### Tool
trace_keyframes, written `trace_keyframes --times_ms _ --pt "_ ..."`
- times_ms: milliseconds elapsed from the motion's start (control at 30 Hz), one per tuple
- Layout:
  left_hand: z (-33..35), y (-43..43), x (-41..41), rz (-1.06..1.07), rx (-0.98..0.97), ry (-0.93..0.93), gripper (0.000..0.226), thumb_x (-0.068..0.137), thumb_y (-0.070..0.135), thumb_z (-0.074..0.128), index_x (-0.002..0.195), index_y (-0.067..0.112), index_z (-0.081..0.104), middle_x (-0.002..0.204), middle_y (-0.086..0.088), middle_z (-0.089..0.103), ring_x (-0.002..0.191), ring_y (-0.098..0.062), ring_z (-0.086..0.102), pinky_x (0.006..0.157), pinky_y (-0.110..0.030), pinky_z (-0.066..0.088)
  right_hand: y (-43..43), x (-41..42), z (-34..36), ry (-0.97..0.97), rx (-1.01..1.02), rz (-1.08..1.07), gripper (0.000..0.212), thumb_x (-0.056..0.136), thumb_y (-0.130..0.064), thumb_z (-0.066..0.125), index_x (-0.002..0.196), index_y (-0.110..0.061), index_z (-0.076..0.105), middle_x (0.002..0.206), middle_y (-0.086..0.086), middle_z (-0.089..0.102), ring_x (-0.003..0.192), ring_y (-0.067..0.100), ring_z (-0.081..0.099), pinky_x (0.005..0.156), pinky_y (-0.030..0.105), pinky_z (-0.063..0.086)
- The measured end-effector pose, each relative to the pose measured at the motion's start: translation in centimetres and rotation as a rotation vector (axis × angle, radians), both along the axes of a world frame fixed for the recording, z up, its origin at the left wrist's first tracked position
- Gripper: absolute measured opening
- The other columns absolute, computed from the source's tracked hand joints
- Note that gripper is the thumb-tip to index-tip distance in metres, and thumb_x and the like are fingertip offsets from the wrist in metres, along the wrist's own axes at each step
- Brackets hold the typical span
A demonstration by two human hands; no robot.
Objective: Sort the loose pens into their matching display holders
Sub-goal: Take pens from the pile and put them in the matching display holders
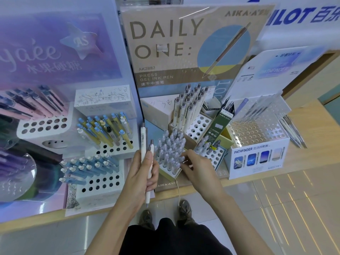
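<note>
Your left hand (pixel 141 173) in the middle of the frame, fingers curled round two white pens (pixel 143 142) held upright, your right hand (pixel 198 168) just to its right, fingers among the grey pens (pixel 170 150) standing in their holder (pixel 172 173) on the worktop (pixel 315 113), cannot tell if they pinch one.

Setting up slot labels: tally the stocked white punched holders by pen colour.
Pink-pen holder: 1
Yellow-pen holder: 1
Blue-pen holder: 1
Cream-pen holder: 1
Grey: 2, big grey-pen holder and small grey-pen holder
Total: 6
</note>
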State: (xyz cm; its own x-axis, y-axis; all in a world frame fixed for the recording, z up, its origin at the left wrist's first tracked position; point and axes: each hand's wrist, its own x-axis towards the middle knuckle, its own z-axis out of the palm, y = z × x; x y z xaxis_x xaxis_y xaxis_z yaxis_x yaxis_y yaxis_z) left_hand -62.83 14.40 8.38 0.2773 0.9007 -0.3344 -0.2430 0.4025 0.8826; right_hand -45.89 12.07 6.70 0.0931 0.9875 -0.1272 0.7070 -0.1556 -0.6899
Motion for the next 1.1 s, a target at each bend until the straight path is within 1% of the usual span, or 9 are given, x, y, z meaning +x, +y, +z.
trace_keyframes --times_ms 167,333,467,567,667,733,900,1000,1100 --pt "0.8 0.1 -0.1 -0.092 0.003 -0.070 0.025 0.086 0.040 0.050 0.089 0.015 0.049 0.062 0.003 0.047 0.040 -0.006 0.027 0.036 -0.016 0.025 -0.6 0.8 2.2 0.033 0.056 -0.056 0.026 0.094 -0.009 0.056 0.117 -0.017 0.061 0.107 -0.007 0.062 0.085 0.005 0.057 0.073 0.014 0.044" --pt "2.3 0.3 1.3 -0.184 0.054 -0.100 0.042 0.085 0.049 0.053 0.094 0.009 0.057 0.062 0.002 0.051 0.040 -0.006 0.031 0.036 -0.016 0.030 -0.1 -0.5 6.9 0.526 0.158 -0.207 0.017 0.087 -0.045 0.056 0.094 -0.037 0.069 0.088 -0.017 0.061 0.081 0.004 0.058 0.069 0.018 0.045" --pt "3.4 0.3 3.0 -0.232 0.106 -0.092 0.040 0.084 0.053 0.050 0.103 0.018 0.061 0.061 -0.001 0.052 0.040 -0.007 0.034 0.037 -0.018 0.032 0.9 -1.5 8.2 0.691 0.113 -0.227 0.005 0.087 -0.021 0.069 0.089 -0.022 0.072 0.082 -0.002 0.068 0.079 0.010 0.060 0.075 0.027 0.047" --pt "3.7 0.3 3.9 -0.198 0.204 0.085 0.030 0.091 0.051 0.042 0.097 0.034 0.066 0.071 0.001 0.061 0.056 -0.011 0.054 0.051 -0.020 0.047 1.0 -0.5 8.4 0.758 0.163 -0.246 0.008 0.087 -0.011 0.066 0.086 -0.016 0.072 0.076 0.002 0.070 0.074 0.010 0.063 0.071 0.032 0.050" --pt "3.8 0.7 4.4 -0.084 0.266 0.256 0.033 0.089 0.049 0.037 0.095 0.039 0.068 0.098 0.008 0.063 0.090 0.008 0.058 0.076 -0.002 0.040 1.4 2.1 8.9 0.756 0.341 -0.346 0.015 0.088 -0.009 0.065 0.084 -0.022 0.073 0.076 -0.001 0.070 0.069 0.010 0.063 0.061 0.021 0.050" --pt "4.2 1.2 4.5 -0.041 0.307 0.333 0.035 0.091 0.049 0.034 0.092 0.038 0.067 0.103 0.018 0.061 0.098 0.021 0.051 0.076 0.006 0.031 2.0 4.0 9.0 0.658 0.455 -0.428 0.008 0.088 -0.019 0.065 0.089 -0.021 0.072 0.077 -0.001 0.071 0.067 0.010 0.063 0.058 0.021 0.051" --pt "3.9 2.5 4.6 0.052 0.409 0.379 0.038 0.093 0.059 0.029 0.086 0.039 0.061 0.077 0.032 0.058 0.084 0.013 0.054 0.072 0.000 0.036 4.1 6.1 7.7 0.394 0.529 -0.467 0.008 0.090 -0.021 0.062 0.095 -0.023 0.068 0.084 -0.007 0.068 0.079 0.013 0.066 0.074 0.038 0.057" --pt "3.5 3.1 5.0 0.084 0.428 0.368 0.027 0.090 0.054 0.032 0.084 0.040 0.054 0.065 0.025 0.047 0.065 0.003 0.044 0.066 -0.009 0.036 4.9 6.0 6.7 0.339 0.518 -0.404 0.011 0.092 -0.016 0.062 0.098 -0.024 0.065 0.086 -0.006 0.067 0.079 0.008 0.065 0.075 0.031 0.056" --pt "3.4 3.2 5.3 0.097 0.481 0.379 0.022 0.092 0.051 0.034 0.087 0.032 0.045 0.068 0.023 0.043 0.063 0.001 0.040 0.064 -0.008 0.035 5.4 6.1 6.3 0.299 0.532 -0.352 0.012 0.092 -0.015 0.062 0.097 -0.026 0.064 0.086 -0.003 0.067 0.078 0.006 0.063 0.072 0.021 0.052"
